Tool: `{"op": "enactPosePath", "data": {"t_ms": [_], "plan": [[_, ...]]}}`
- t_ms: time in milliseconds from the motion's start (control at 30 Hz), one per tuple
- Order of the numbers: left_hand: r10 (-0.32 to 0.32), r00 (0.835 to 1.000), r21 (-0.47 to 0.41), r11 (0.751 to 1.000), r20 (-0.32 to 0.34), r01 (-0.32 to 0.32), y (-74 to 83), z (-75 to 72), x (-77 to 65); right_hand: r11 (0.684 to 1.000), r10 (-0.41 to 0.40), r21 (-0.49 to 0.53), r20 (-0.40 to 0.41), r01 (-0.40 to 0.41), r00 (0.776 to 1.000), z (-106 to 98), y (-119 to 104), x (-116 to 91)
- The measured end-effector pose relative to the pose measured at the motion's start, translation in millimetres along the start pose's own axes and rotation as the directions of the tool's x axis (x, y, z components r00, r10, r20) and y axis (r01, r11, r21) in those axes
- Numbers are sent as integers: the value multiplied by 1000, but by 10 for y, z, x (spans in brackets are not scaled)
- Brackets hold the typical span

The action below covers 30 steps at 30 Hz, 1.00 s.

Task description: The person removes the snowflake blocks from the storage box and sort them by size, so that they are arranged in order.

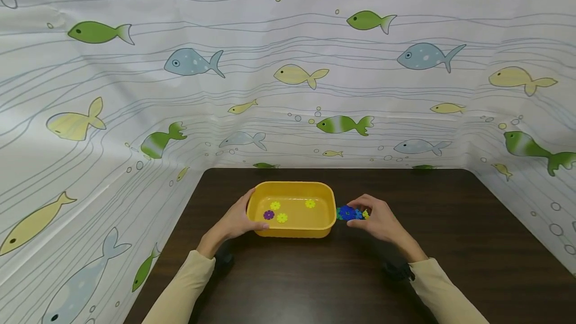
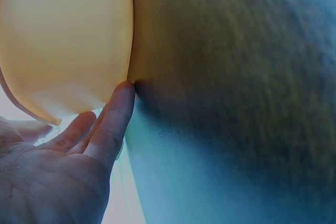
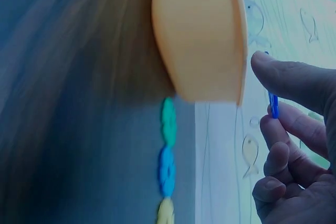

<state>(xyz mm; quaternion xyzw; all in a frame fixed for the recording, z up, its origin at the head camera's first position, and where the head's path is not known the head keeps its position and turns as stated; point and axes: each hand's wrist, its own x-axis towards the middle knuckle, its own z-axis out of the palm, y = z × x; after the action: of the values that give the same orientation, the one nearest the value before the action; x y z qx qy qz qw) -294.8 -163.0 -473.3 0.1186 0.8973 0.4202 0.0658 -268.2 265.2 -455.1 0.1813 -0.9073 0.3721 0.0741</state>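
Observation:
My left hand (image 1: 236, 218) grips the left end of a yellow plastic tub (image 1: 292, 233), thumb at the front rim and fingers against the side wall. Inside the tub lie a purple flower-shaped piece (image 1: 268, 214) and three yellow flower-shaped pieces (image 1: 282, 218). Just right of the tub, my right hand (image 1: 380, 219) pinches a dark blue flower-shaped piece (image 3: 273, 106) between thumb and finger, raised above the table. Below it a green piece (image 3: 168, 121), a blue piece (image 3: 167, 170) and a yellow piece (image 3: 165, 211) lie end to end; whether they interlock I cannot tell.
A dark wood-grain table (image 1: 288, 274) bears the tub and the flower pieces. White sheeting printed with fish (image 1: 292, 74) rises behind the table and along both sides. Dark bands sit at both wrists, by the beige sleeves (image 1: 184, 286).

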Motion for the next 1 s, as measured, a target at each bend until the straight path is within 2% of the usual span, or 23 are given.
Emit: {"op": "enactPosePath", "data": {"t_ms": [233, 400, 567, 767, 1000], "plan": [[-15, 1000, 13, 1000, -6, 15, -7, -10, -9, 997, 39, -63, -34, -41, 999, -149, 245, -152], [-15, 1000, 14, 1000, -6, 15, -11, -10, -6, 992, 112, -58, -39, -114, 993, -280, 415, -239], [-9, 1000, 7, 1000, 1, 9, -9, -6, -1, 979, 196, -49, -50, -199, 979, -399, 564, -318], [-10, 1000, 7, 1000, 3, 10, 1, -6, 3, 962, 256, -78, -71, -261, 964, -550, 760, -359], [-25, 1000, 19, 1000, -6, 25, 9, -3, -2, 939, 330, -82, -53, -334, 942, -681, 968, -362]]}}
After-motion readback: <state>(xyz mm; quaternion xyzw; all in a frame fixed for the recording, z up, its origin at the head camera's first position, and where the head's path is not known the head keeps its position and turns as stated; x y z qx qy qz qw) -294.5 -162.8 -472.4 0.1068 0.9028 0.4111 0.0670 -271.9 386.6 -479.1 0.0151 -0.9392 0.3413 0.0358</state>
